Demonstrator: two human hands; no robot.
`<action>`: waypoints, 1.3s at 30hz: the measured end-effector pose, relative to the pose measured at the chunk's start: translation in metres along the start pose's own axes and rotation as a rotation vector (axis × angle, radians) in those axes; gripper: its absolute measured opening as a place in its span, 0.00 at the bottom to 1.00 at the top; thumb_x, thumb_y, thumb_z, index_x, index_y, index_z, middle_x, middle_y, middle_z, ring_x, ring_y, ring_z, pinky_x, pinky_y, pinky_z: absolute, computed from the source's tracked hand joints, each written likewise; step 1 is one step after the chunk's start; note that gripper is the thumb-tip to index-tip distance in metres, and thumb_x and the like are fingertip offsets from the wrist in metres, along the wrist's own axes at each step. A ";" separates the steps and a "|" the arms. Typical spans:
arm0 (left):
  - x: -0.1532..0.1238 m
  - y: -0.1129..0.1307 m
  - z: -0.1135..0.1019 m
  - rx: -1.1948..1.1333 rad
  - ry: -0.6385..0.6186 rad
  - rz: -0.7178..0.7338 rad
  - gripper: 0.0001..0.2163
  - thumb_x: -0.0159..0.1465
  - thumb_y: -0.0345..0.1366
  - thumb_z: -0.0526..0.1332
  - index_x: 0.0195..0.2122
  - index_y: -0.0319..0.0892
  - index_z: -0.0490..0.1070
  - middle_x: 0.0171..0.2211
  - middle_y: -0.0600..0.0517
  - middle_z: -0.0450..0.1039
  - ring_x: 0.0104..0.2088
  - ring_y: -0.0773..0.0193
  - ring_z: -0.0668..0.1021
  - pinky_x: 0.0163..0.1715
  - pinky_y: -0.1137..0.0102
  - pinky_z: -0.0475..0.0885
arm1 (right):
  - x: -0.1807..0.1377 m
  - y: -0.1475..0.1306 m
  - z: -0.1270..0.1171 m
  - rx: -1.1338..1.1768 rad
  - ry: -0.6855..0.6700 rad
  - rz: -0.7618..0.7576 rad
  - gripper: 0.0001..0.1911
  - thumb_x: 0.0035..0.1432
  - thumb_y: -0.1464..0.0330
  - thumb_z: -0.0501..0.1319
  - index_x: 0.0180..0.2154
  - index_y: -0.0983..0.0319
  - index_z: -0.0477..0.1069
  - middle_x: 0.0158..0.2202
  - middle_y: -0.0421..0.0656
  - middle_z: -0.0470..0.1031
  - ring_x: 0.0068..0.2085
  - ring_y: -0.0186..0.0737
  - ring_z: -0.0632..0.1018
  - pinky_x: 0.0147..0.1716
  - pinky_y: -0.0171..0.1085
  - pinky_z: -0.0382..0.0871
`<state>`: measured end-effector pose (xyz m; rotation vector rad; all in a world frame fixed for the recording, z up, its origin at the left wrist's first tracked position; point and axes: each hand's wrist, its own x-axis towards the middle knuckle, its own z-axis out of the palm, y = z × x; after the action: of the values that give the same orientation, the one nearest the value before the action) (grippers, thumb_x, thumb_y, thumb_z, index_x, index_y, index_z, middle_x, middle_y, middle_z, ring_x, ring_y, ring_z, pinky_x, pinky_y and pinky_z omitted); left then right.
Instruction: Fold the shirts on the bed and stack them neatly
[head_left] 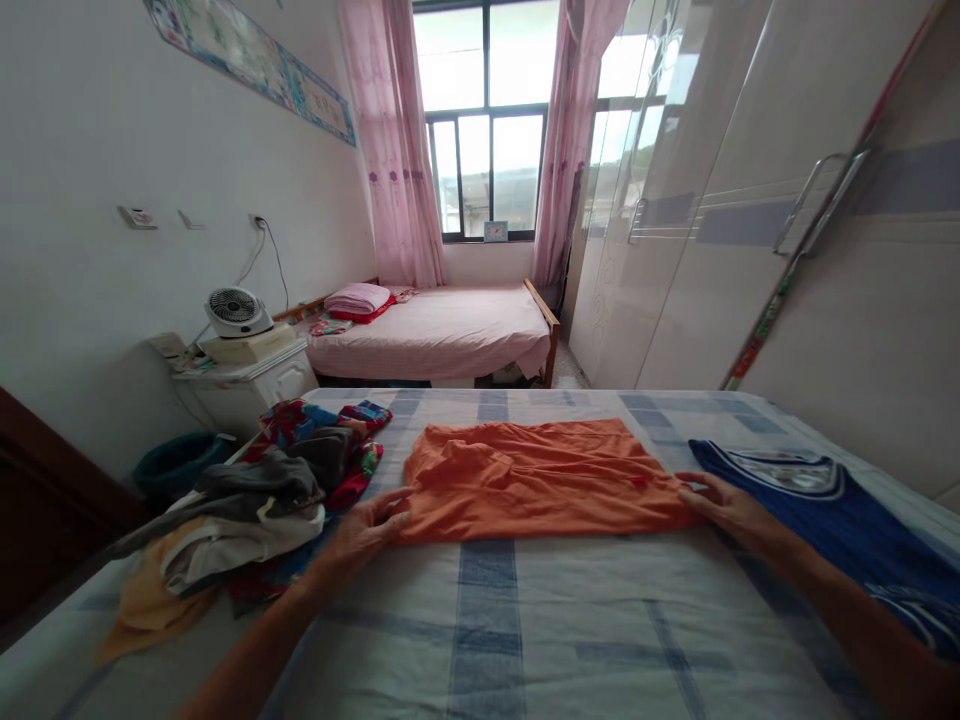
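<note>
An orange shirt (540, 480) lies on the bed in front of me, folded lengthwise into a wide strip with some wrinkles. At its left end, my left hand (375, 522) pinches the near corner between thumb and fingers. My right hand (716, 498) grips the right end the same way, fingers closed on the cloth. Just beyond my right hand, a blue sports jersey (817, 520) with white trim is spread on the sheet. Left of my left hand sits a heap of crumpled clothes (277, 490) in grey, red patterned, white and yellow cloth.
The checked bed sheet (487, 640) runs under everything. Behind it stand a second bed (465, 320) with pink bedding and a white nightstand (262, 375) with a small fan (236, 312). A glossy wardrobe (720, 200) lines the right; a dark bin (180, 465) is at left.
</note>
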<state>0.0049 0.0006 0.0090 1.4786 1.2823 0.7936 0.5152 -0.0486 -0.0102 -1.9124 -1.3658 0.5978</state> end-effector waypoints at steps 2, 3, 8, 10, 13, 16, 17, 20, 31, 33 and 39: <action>0.002 0.004 0.004 -0.066 0.038 0.017 0.31 0.49 0.47 0.64 0.53 0.37 0.67 0.27 0.53 0.73 0.27 0.66 0.72 0.26 0.75 0.64 | 0.001 -0.008 0.004 0.084 0.005 0.021 0.30 0.44 0.53 0.60 0.46 0.63 0.68 0.35 0.46 0.78 0.39 0.48 0.78 0.36 0.39 0.73; 0.001 0.007 0.004 -0.113 0.052 0.034 0.31 0.50 0.46 0.64 0.53 0.37 0.67 0.28 0.52 0.73 0.29 0.65 0.72 0.28 0.74 0.65 | 0.001 -0.012 0.004 0.155 0.009 0.013 0.30 0.44 0.54 0.61 0.47 0.63 0.67 0.36 0.47 0.78 0.39 0.49 0.78 0.36 0.39 0.72; -0.022 0.022 -0.005 -0.155 0.001 0.110 0.24 0.52 0.43 0.62 0.49 0.40 0.71 0.29 0.52 0.72 0.29 0.65 0.71 0.32 0.72 0.67 | -0.003 -0.014 -0.002 0.312 0.054 -0.052 0.26 0.47 0.56 0.61 0.47 0.61 0.67 0.40 0.46 0.77 0.41 0.48 0.77 0.39 0.40 0.71; -0.029 0.023 -0.004 -0.059 -0.059 0.066 0.25 0.51 0.44 0.62 0.50 0.40 0.72 0.27 0.53 0.71 0.26 0.67 0.68 0.28 0.73 0.64 | -0.004 -0.010 -0.005 0.285 -0.023 -0.009 0.26 0.47 0.57 0.62 0.47 0.60 0.68 0.40 0.46 0.77 0.42 0.49 0.77 0.40 0.41 0.72; -0.031 0.017 0.005 -0.014 -0.085 -0.006 0.28 0.49 0.48 0.64 0.51 0.41 0.71 0.28 0.53 0.70 0.25 0.69 0.68 0.24 0.75 0.62 | -0.005 -0.009 -0.006 0.274 -0.067 0.048 0.28 0.46 0.56 0.62 0.49 0.60 0.67 0.41 0.46 0.77 0.43 0.49 0.77 0.40 0.40 0.72; -0.030 0.012 0.009 -0.064 -0.065 -0.004 0.27 0.49 0.46 0.64 0.51 0.42 0.71 0.30 0.53 0.72 0.30 0.66 0.71 0.29 0.74 0.65 | -0.009 -0.015 -0.008 0.273 -0.021 0.010 0.29 0.46 0.56 0.61 0.50 0.61 0.67 0.43 0.45 0.77 0.43 0.48 0.77 0.39 0.38 0.71; -0.031 0.012 0.008 -0.069 -0.063 0.007 0.25 0.50 0.44 0.64 0.50 0.43 0.72 0.32 0.52 0.73 0.33 0.64 0.72 0.32 0.74 0.66 | -0.009 -0.016 -0.008 0.259 -0.012 -0.008 0.29 0.46 0.56 0.60 0.50 0.61 0.67 0.43 0.45 0.76 0.42 0.47 0.77 0.39 0.37 0.71; -0.035 0.014 0.004 -0.011 -0.078 0.019 0.20 0.50 0.41 0.63 0.46 0.44 0.75 0.37 0.51 0.75 0.38 0.60 0.73 0.36 0.72 0.68 | -0.010 -0.012 -0.010 0.137 -0.020 -0.032 0.28 0.46 0.58 0.58 0.49 0.62 0.69 0.42 0.45 0.77 0.38 0.44 0.77 0.36 0.36 0.71; -0.022 0.011 0.016 0.128 -0.051 -0.022 0.21 0.49 0.45 0.64 0.41 0.40 0.77 0.29 0.50 0.76 0.29 0.63 0.73 0.26 0.74 0.65 | -0.012 -0.010 -0.009 -0.319 0.082 -0.117 0.22 0.53 0.56 0.51 0.42 0.62 0.74 0.37 0.46 0.78 0.37 0.44 0.78 0.38 0.37 0.69; -0.016 0.016 0.017 0.142 -0.021 -0.010 0.24 0.50 0.47 0.63 0.44 0.38 0.76 0.28 0.50 0.75 0.28 0.64 0.73 0.25 0.74 0.65 | -0.009 -0.011 -0.008 -0.332 0.133 -0.165 0.23 0.54 0.56 0.50 0.42 0.63 0.74 0.39 0.48 0.76 0.37 0.43 0.77 0.38 0.37 0.69; 0.010 0.015 0.033 0.078 0.061 0.040 0.28 0.48 0.48 0.63 0.46 0.34 0.73 0.27 0.51 0.71 0.23 0.68 0.69 0.20 0.75 0.62 | 0.003 -0.012 0.000 -0.403 0.053 -0.351 0.16 0.54 0.60 0.54 0.38 0.58 0.75 0.40 0.44 0.76 0.34 0.39 0.77 0.37 0.36 0.69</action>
<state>0.0420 0.0029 0.0121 1.5569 1.3463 0.8287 0.5090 -0.0438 -0.0011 -1.9008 -1.8383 0.1021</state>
